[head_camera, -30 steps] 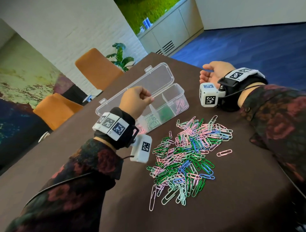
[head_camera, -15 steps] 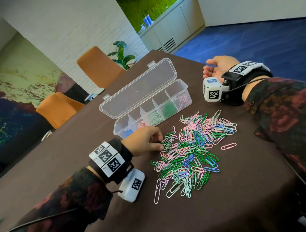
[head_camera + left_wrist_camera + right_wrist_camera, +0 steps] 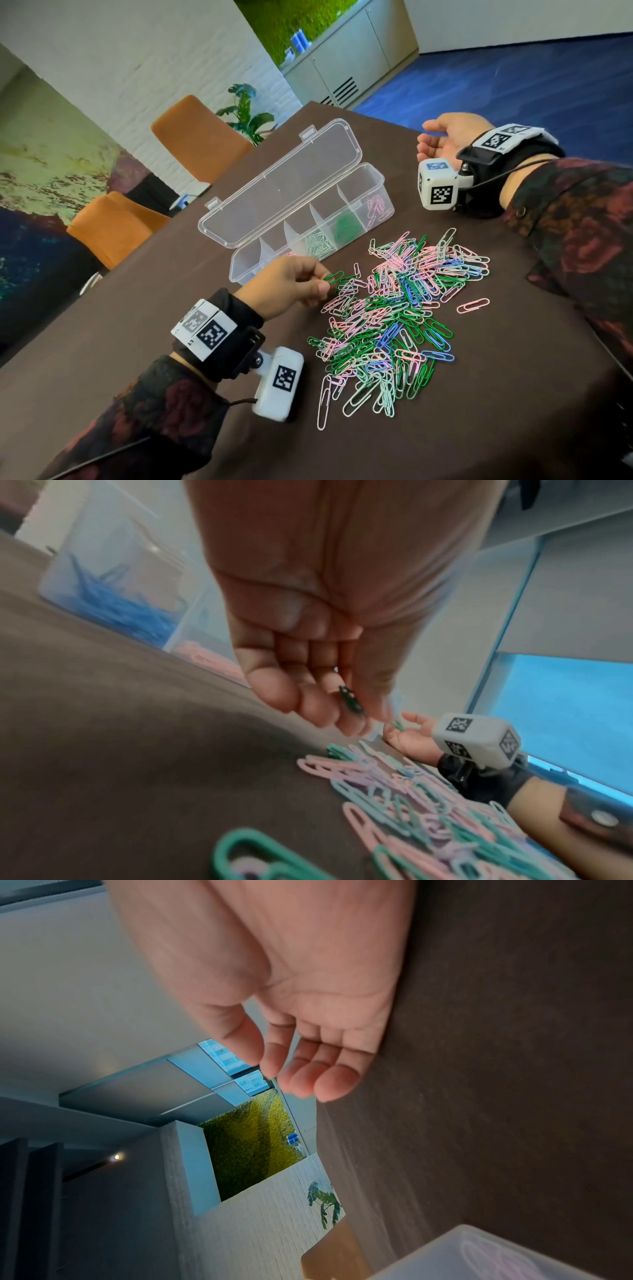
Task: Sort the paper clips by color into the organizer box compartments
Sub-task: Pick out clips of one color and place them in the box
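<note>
A heap of pink, green, mint and blue paper clips (image 3: 394, 308) lies on the brown table. Behind it stands the clear organizer box (image 3: 376, 178) with its lid open; its compartments hold pink, dark green, mint, pink and blue clips. My left hand (image 3: 322, 279) is at the heap's left edge and pinches a dark green clip (image 3: 334, 277) between thumb and fingers; the left wrist view shows this green clip (image 3: 351, 703) in my left hand (image 3: 342, 712). My right hand (image 3: 442, 140) rests on its side on the table to the right of the box, fingers loosely curled and empty, as the right wrist view of that hand (image 3: 291, 1069) confirms.
One pink clip (image 3: 472, 305) lies apart to the right of the heap. Two orange chairs (image 3: 195, 137) and a potted plant (image 3: 246, 109) stand past the table's far left edge. The table's far edge runs just behind my right hand.
My left hand came back from above the box down to the heap's left edge and now pinches a green clip. The right hand stayed in place.
</note>
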Demonstrator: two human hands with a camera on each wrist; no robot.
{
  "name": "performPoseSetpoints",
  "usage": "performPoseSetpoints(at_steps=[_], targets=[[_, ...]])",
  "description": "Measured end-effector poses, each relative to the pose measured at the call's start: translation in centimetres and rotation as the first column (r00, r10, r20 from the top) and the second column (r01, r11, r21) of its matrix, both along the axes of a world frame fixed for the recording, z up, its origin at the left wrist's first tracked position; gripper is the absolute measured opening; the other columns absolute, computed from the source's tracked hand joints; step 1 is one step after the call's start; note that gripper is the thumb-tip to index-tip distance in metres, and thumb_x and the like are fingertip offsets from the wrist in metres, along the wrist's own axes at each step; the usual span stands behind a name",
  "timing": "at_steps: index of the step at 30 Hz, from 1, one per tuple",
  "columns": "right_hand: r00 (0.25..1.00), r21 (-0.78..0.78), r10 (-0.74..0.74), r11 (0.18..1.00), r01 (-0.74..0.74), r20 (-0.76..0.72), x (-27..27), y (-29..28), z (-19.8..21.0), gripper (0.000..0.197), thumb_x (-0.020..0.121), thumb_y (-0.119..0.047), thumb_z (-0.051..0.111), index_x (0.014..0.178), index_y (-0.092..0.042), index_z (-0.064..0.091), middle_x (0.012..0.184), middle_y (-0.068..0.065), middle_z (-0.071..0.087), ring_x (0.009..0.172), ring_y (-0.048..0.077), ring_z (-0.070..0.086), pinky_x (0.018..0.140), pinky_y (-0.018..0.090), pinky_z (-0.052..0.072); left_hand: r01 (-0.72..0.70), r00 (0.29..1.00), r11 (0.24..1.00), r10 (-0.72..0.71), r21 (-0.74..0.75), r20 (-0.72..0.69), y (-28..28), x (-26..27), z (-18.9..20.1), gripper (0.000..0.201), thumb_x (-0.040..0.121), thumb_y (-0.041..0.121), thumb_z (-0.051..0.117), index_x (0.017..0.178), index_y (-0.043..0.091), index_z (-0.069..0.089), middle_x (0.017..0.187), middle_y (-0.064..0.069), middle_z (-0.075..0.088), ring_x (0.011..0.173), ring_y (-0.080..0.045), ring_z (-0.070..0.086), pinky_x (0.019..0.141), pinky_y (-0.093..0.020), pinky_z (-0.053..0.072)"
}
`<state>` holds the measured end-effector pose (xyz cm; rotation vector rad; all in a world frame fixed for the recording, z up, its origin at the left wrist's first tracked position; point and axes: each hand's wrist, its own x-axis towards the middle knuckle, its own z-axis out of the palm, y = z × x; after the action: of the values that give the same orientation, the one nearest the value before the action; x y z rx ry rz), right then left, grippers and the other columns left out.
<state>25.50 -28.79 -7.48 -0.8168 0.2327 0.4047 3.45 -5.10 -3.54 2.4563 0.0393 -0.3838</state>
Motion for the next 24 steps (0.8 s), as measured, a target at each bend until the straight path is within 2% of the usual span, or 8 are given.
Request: performPoseSetpoints(at_steps=[3,7,10,12,15,18,21,24], targets=[[1.0,0.003,-0.007,1.0,0.007,-0.002,-0.1,0.0,0.0,0.014,0.094,-0.015,0.045,0.091,-0.01,0.057,0.078,0.003,0.053,0.062,0.013,0.051,0.059,0.025,0.048,-0.113,0.993,0.964,0.115,-0.242,-0.006,-0.2,-0.4,-0.2,0.017,0.092,-0.004,0.05,0.088,0.011,0.055,0.061,0.003,0.063,0.053,-0.01,0.058,0.055,-0.018,0.048],[1.0,0.021,-0.003,1.0,0.003,-0.001,-0.2,0.1,0.0,0.014,0.094,-0.015,0.045,0.087,-0.009,0.056,0.078,0.003,0.052,0.063,0.013,0.05,0.059,0.024,0.047,-0.243,0.969,0.785,0.217,-0.57,-0.114,-0.5,-0.7,-0.4,0.009,0.084,-0.001,0.053,0.083,0.008,0.05,0.068,-0.006,0.065,0.055,-0.015,0.063,0.053,-0.022,0.052],[1.0,0.024,0.001,1.0,-0.001,-0.001,-0.2,0.1,0.0,0.014,0.094,-0.015,0.045,0.087,-0.008,0.055,0.077,0.003,0.052,0.062,0.013,0.05,0.059,0.024,0.047,-0.309,0.951,0.648,0.221,-0.696,-0.217,-0.4,-0.7,-0.4,0.018,0.074,0.003,0.048,0.091,0.007,0.052,0.073,-0.009,0.065,0.058,-0.018,0.063,0.054,-0.026,0.054],[1.0,0.017,0.001,1.0,-0.001,0.003,-0.1,0.1,0.0,0.014,0.094,-0.015,0.045,0.088,-0.009,0.056,0.078,0.003,0.052,0.062,0.013,0.05,0.058,0.025,0.047,-0.329,0.944,0.645,0.231,-0.69,-0.234,-0.4,-0.5,-0.5,0.022,0.073,0.003,0.048,0.094,0.008,0.053,0.071,-0.006,0.062,0.055,-0.017,0.06,0.053,-0.025,0.052],[1.0,-0.006,0.007,1.0,-0.007,0.004,0.2,0.0,-0.1,0.013,0.094,-0.016,0.046,0.09,-0.008,0.056,0.077,0.003,0.053,0.06,0.013,0.051,0.055,0.025,0.048,-0.278,0.961,0.826,0.241,-0.49,-0.138,-0.4,0.3,-0.6,0.014,0.073,0.012,0.055,0.087,0.013,0.053,0.057,0.004,0.048,0.044,-0.008,0.041,0.043,-0.017,0.036],[1.0,-0.018,0.006,1.0,-0.006,-0.003,0.3,0.0,-0.2,0.013,0.094,-0.015,0.045,0.092,-0.008,0.056,0.077,0.003,0.053,0.06,0.014,0.052,0.054,0.026,0.047,-0.035,0.999,0.999,0.035,-0.009,0.008,-0.7,1.4,-0.2,0.009,0.082,0.018,0.064,0.088,0.017,0.058,0.058,0.007,0.041,0.045,-0.003,0.033,0.044,-0.012,0.029],[1.0,-0.017,0.007,1.0,-0.008,-0.01,0.4,0.0,-0.1,0.013,0.094,-0.016,0.046,0.094,-0.008,0.056,0.076,0.003,0.053,0.059,0.013,0.052,0.053,0.026,0.047,0.134,0.986,0.909,-0.163,0.394,0.042,-1.3,2.6,-0.2,0.015,0.085,0.012,0.067,0.098,0.015,0.061,0.057,0.01,0.042,0.047,0.001,0.04,0.055,-0.01,0.031],[1.0,-0.01,0.012,1.0,-0.012,-0.009,0.5,0.0,-0.2,0.012,0.094,-0.015,0.047,0.092,-0.007,0.056,0.076,0.003,0.053,0.059,0.013,0.052,0.054,0.026,0.047,0.186,0.978,0.867,-0.21,0.463,0.001,-1.7,3.2,-0.2,0.016,0.083,0.014,0.07,0.092,0.018,0.057,0.057,0.01,0.042,0.05,-0.001,0.041,0.058,-0.014,0.032]])
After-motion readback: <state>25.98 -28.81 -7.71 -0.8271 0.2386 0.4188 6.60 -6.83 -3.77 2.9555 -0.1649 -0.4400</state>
